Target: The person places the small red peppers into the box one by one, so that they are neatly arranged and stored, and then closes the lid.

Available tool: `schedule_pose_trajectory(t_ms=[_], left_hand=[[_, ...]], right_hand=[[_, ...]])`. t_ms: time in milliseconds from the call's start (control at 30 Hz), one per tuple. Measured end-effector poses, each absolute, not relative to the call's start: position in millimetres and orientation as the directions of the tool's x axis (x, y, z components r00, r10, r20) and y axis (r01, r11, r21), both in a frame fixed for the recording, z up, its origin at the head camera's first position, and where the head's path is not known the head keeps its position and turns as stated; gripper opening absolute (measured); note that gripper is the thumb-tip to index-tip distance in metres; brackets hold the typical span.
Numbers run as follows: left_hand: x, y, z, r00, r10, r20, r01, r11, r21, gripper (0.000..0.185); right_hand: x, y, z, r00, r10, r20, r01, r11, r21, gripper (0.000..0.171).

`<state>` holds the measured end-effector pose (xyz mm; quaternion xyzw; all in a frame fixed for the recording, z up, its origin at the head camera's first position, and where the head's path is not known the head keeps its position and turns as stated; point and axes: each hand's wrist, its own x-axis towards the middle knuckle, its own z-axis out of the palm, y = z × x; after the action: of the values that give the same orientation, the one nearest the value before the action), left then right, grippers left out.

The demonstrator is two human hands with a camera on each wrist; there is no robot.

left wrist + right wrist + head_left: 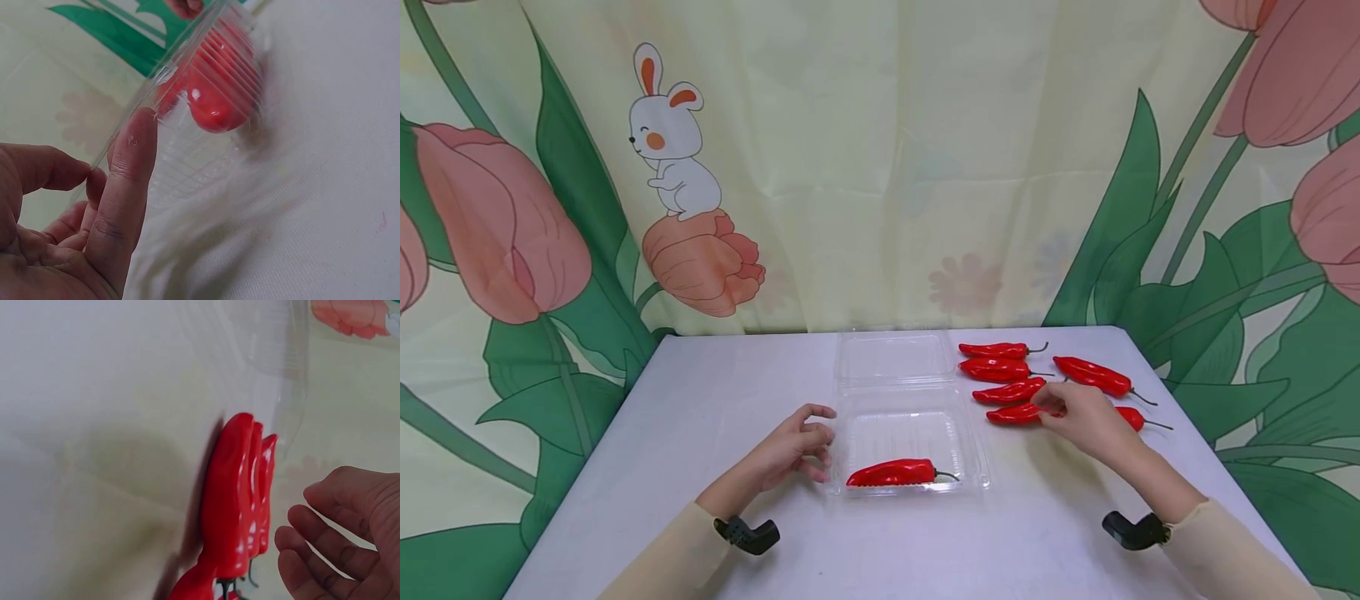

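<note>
A clear plastic clamshell box (pixel 966 396) lies with its lid (pixel 895 358) folded back. One red chili pepper (pixel 891 472) rests along the near side inside it, stem to the right. My left hand (pixel 797 450) is at the box's left rim, fingers loosely bent; in the left wrist view its fingertips meet the clear edge (pixel 128 112). To the right, my right hand (pixel 1086 421) hovers over the nearest red pepper (pixel 1011 414) of a column. Its fingers (pixel 325 531) are loosely curved and stand apart from the peppers (pixel 228 494) in the right wrist view.
More red peppers lie farther back in that column, such as the farthest pepper (pixel 992 350). Another pepper (pixel 1093 375) lies behind my right hand, and one more (pixel 1131 417) is partly covered by it. A printed curtain (pixel 850 167) hangs behind the white table (pixel 715 400).
</note>
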<state>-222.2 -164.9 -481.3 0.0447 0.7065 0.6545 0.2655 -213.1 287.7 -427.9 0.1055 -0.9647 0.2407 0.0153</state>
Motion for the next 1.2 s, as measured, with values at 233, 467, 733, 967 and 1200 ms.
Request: schedule_pose_trajectory(t_ms=[233, 467, 733, 967, 1200], left_hand=[[-222, -164, -482, -0.856, 0.407, -0.32, -0.289, 0.139, 0.947, 0.043], [-221, -164, -481, -0.854, 0.408, -0.322, -0.29, 0.141, 0.947, 0.043], [-221, -164, -481, -0.857, 0.408, -0.315, -0.279, 0.145, 0.949, 0.044], [-221, -164, -479, -0.856, 0.408, -0.317, -0.283, 0.144, 0.948, 0.043], [-221, -165, -479, -0.853, 0.413, -0.32, -0.286, 0.144, 0.947, 0.043]], right_hand=[[-208, 307, -435, -0.98, -0.177, 0.092, -0.199, 0.875, -0.44, 0.032], [-206, 323, -442, -0.985, -0.155, 0.08, -0.174, 0.883, -0.436, 0.03], [-205, 338, -446, -0.991, -0.125, 0.057, -0.137, 0.9, -0.414, 0.03], [-205, 350, -446, -0.992, -0.109, 0.062, -0.125, 0.916, -0.381, 0.041], [-209, 362, -449, -0.994, -0.11, 0.023, -0.111, 0.922, -0.372, 0.044]])
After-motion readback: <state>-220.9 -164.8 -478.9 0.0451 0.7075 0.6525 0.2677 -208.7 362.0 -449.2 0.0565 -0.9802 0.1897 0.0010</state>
